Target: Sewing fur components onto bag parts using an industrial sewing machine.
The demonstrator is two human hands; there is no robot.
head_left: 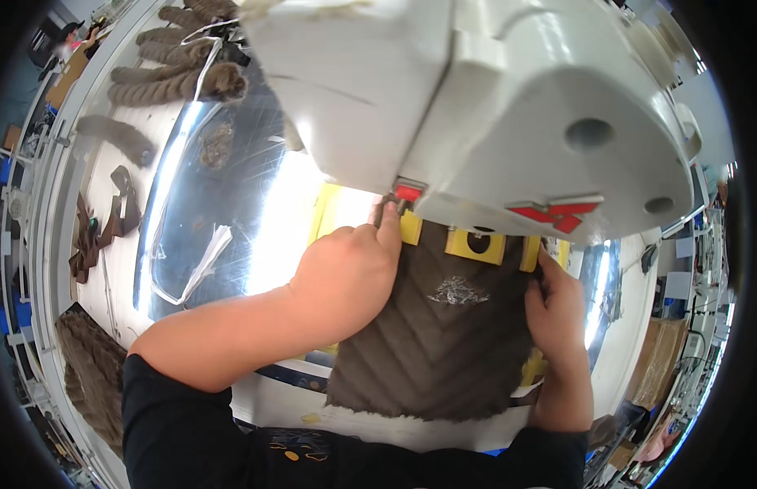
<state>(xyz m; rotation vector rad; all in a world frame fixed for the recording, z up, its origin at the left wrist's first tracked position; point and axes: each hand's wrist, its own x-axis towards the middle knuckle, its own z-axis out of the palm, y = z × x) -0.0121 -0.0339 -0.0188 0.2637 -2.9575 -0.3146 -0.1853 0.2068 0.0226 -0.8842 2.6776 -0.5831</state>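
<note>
A white machine head (pixel 354 98) with a red piece (pixel 408 191) hangs over a brown chevron-patterned fur panel (pixel 427 350), which bears a small silvery patch (pixel 458 290). My left hand (pixel 350 273) is at the left of the panel, fingertips at the small metal part below the red piece, other fingers curled; what they hold is hidden. My right hand (pixel 558 314) is closed at the panel's right edge, fingertips by a yellow strip (pixel 530 253). A yellow block with a round hole (pixel 474 244) lies at the panel's top, under the machine.
Brown fur rolls (pixel 166 81) and white cords (pixel 197 269) lie at the left, with brown scraps (pixel 109 220) and another fur piece (pixel 85 359). A cardboard box (pixel 651 359) stands at the right. A person (pixel 72 41) is at the far upper left.
</note>
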